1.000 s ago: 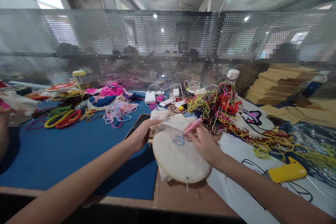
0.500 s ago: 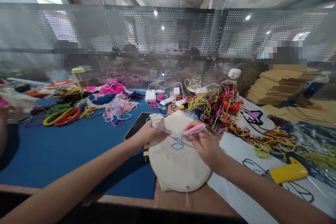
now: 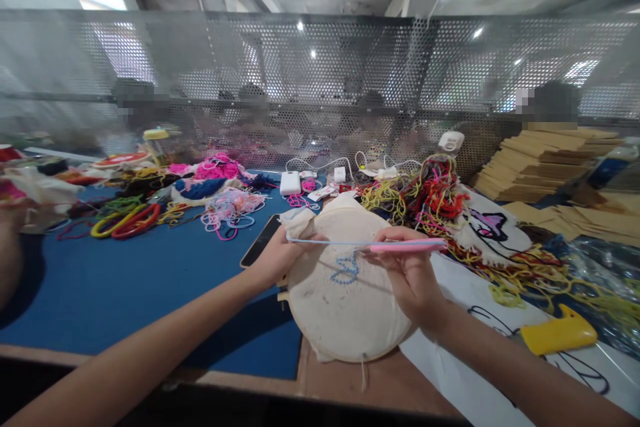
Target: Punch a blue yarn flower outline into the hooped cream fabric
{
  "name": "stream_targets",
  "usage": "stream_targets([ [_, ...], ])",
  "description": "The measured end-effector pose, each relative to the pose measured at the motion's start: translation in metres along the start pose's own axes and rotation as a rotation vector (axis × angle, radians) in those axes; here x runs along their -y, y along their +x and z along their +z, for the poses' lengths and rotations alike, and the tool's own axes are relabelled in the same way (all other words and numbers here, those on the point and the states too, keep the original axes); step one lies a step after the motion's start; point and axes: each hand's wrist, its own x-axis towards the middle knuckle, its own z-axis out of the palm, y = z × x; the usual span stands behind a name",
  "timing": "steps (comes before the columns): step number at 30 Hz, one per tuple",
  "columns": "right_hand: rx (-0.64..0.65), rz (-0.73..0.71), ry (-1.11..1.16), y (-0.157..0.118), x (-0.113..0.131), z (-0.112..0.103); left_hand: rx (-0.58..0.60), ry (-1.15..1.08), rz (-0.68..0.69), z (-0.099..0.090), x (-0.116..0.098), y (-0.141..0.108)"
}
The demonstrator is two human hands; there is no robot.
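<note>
A round embroidery hoop with cream cloth stands tilted toward me over the table's front. Its upper left rim and a bunched fold of cloth are in my left hand, which is closed; the fingers behind the hoop are hidden. My right hand pinches a pink punch needle, lying nearly level in front of the hoop's upper right. Light blue yarn runs taut from my left hand to the punch needle. Below it, blue looped stitches form a small outline on the cloth.
Piles of coloured yarn lie behind the hoop. Yellow and red-handled scissors lie left on the blue mat, near a phone. At right are a yellow-handled tool, drawn paper and stacked brown cardboard. Another person's arm shows far left.
My right hand has moved right with the punch needle, away from the stitches. The yarn, slack and looped before, is now stretched straight. The hoop has shifted slightly to the right in view.
</note>
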Motion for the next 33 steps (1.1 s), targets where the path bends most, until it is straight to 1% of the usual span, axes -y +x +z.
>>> stream_targets([
  [5, 0.024, -0.044, -0.086, 0.0031, 0.0018, -0.0018, 0.019, 0.015, 0.062, -0.0006, -0.0005, 0.0],
  [8, 0.028, -0.136, -0.214, 0.0061, 0.0058, -0.0027, 0.012, 0.016, 0.081, -0.0006, -0.0032, -0.0009],
  [11, 0.04, -0.203, -0.345, 0.0088, 0.0076, -0.0015, 0.046, -0.031, 0.082, 0.0001, -0.0053, -0.0027],
  [15, 0.076, -0.186, -0.364, 0.0103, 0.005, 0.0012, 0.066, -0.047, 0.062, 0.0014, -0.0055, -0.0036],
  [18, 0.082, -0.068, -0.315, 0.0101, 0.0041, 0.0006, 0.067, -0.047, 0.049, 0.0013, -0.0052, -0.0029],
  [21, 0.046, 0.063, -0.087, 0.0089, 0.0044, -0.0009, 0.074, -0.05, 0.019, 0.0005, -0.0054, -0.0022],
  [24, 0.027, 0.124, 0.095, 0.007, 0.0036, -0.0014, 0.063, -0.049, 0.011, 0.0004, -0.0054, -0.0017],
  [27, 0.03, 0.14, 0.134, 0.0053, 0.0015, -0.0013, 0.069, -0.065, 0.022, 0.0013, -0.0049, -0.0012],
  [30, 0.014, 0.098, 0.112, 0.0044, 0.0006, -0.0014, 0.08, -0.083, 0.045, 0.0021, -0.0047, -0.0012],
  [33, 0.002, 0.051, 0.076, 0.0038, 0.0017, -0.0017, 0.053, -0.094, 0.06, 0.0021, -0.0045, -0.0015],
])
